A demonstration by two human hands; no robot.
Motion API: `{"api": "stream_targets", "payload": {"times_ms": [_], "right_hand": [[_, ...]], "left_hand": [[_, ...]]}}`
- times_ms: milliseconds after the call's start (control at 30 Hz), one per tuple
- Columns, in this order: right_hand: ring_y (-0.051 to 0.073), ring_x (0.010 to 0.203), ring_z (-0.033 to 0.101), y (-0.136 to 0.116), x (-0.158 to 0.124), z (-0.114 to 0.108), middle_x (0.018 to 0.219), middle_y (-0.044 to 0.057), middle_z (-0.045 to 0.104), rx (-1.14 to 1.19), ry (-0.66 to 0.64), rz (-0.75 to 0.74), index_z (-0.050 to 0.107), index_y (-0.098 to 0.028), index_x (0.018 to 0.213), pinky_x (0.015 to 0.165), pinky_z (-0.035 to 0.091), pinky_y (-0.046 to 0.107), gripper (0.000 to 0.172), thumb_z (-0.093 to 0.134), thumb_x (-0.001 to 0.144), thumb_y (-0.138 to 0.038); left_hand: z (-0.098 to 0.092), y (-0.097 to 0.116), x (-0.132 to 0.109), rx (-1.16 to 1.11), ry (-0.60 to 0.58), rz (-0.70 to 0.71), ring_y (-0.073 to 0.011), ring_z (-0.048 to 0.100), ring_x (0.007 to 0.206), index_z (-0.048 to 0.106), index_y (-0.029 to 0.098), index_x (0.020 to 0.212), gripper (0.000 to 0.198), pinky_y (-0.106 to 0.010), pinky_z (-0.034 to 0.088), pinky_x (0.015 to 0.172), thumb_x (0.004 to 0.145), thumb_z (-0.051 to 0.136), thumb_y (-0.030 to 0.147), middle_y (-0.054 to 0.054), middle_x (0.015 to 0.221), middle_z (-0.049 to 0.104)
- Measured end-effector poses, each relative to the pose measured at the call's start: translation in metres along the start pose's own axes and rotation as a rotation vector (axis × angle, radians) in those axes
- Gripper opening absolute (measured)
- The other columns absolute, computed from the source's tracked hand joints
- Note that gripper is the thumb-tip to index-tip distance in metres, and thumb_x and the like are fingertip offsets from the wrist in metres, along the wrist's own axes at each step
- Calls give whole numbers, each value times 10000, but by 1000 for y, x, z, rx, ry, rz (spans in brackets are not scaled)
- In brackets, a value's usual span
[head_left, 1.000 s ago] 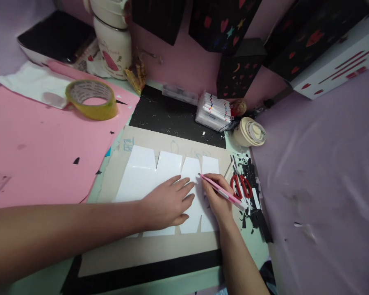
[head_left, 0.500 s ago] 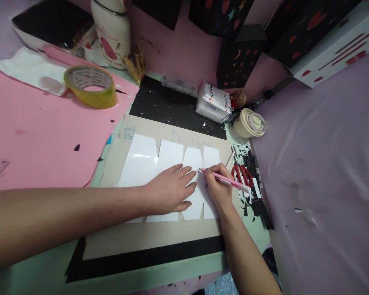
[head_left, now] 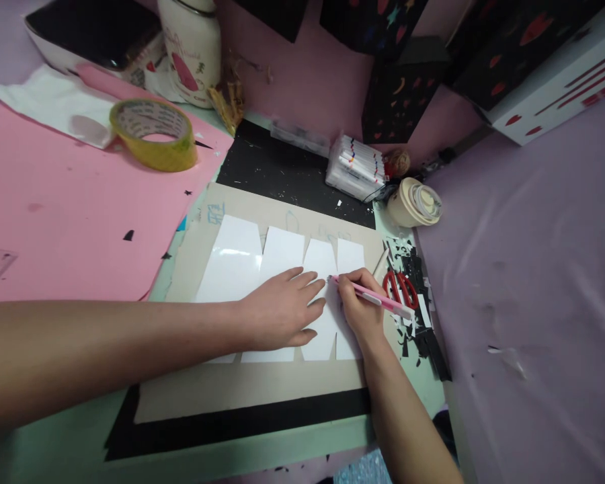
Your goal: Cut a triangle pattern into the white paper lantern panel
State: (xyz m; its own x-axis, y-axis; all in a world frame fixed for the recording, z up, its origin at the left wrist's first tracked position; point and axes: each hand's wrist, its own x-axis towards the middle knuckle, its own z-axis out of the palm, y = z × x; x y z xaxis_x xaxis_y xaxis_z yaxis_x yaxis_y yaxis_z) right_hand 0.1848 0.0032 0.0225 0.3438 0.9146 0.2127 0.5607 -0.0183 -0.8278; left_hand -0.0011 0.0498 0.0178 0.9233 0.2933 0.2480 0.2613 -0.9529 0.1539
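Note:
A white cut sheet (head_left: pixel 236 265) with notches along its top and bottom edges lies on a beige board (head_left: pixel 191 390). My left hand (head_left: pixel 282 309) rests flat on the sheet, fingers spread. In my right hand (head_left: pixel 360 306) is a pink pen (head_left: pixel 376 296), gripped near its tip. The tip meets the white sheet just right of my left fingertips. Whatever mark is under the tip is too small to make out. Red-handled scissors (head_left: pixel 400 289) lie right of my right hand.
Black paper scraps (head_left: pixel 423 329) litter the right edge. Behind the board are black paper (head_left: pixel 292 171), a box of markers (head_left: pixel 355 168) and a round tub (head_left: pixel 414 203). Yellow tape (head_left: pixel 154 151) sits on pink paper (head_left: pixel 81 222) at left. Decorated black boxes (head_left: pixel 403 91) stand against the wall.
The view has shifted slightly, moving the surroundings a little to the right. Both hands keep nearly the same places on the sheet, and the pen stays in my right hand.

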Motion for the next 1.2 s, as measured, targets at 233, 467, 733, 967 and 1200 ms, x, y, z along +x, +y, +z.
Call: {"api": "stream_targets", "payload": {"times_ms": [233, 467, 733, 967, 1200], "right_hand": [[123, 535, 484, 4, 0, 0, 570, -48, 542, -16, -17, -13, 527, -207, 647, 505, 387, 258, 213, 600, 837, -268], [125, 540, 484, 6, -1, -3, 596, -37, 551, -53, -60, -115, 565, -206, 704, 513, 384, 266, 176, 580, 868, -267], [121, 539, 484, 9, -1, -2, 602, -42, 555, -47, -59, -129, 541, -205, 693, 509, 380, 257, 195, 574, 872, -277], [135, 580, 540, 5, 2, -7, 642, -24, 602, -139, -134, -174, 580, -205, 745, 550, 419, 264, 164, 568, 885, -289], [155, 633, 612, 4, 7, -10, 707, 1, 674, -192, -205, -204, 625, -213, 798, 583, 472, 269, 99, 619, 861, -290]], "left_hand": [[0, 0, 0, -3, 0, 3, -348, 530, 1204, 662, 117, 1143, 429, -482, 413, 1005, 893, 544, 445, -193, 1283, 619], [1, 0, -1, 0, 15, 4, -340, 537, 1183, 665, 128, 1121, 409, -472, 414, 986, 881, 563, 444, -188, 1271, 621], [1, 0, -1, 5, 32, 2, -319, 552, 1140, 667, 136, 1097, 388, -462, 412, 974, 876, 567, 438, -174, 1218, 643], [0, 1, -1, 9, 40, 2, -314, 553, 1123, 670, 144, 1074, 373, -451, 413, 956, 863, 590, 442, -171, 1200, 648], [1, 0, -1, 24, 23, -3, -314, 547, 1131, 671, 157, 1082, 378, -453, 418, 971, 880, 553, 455, -155, 1191, 652]]}}
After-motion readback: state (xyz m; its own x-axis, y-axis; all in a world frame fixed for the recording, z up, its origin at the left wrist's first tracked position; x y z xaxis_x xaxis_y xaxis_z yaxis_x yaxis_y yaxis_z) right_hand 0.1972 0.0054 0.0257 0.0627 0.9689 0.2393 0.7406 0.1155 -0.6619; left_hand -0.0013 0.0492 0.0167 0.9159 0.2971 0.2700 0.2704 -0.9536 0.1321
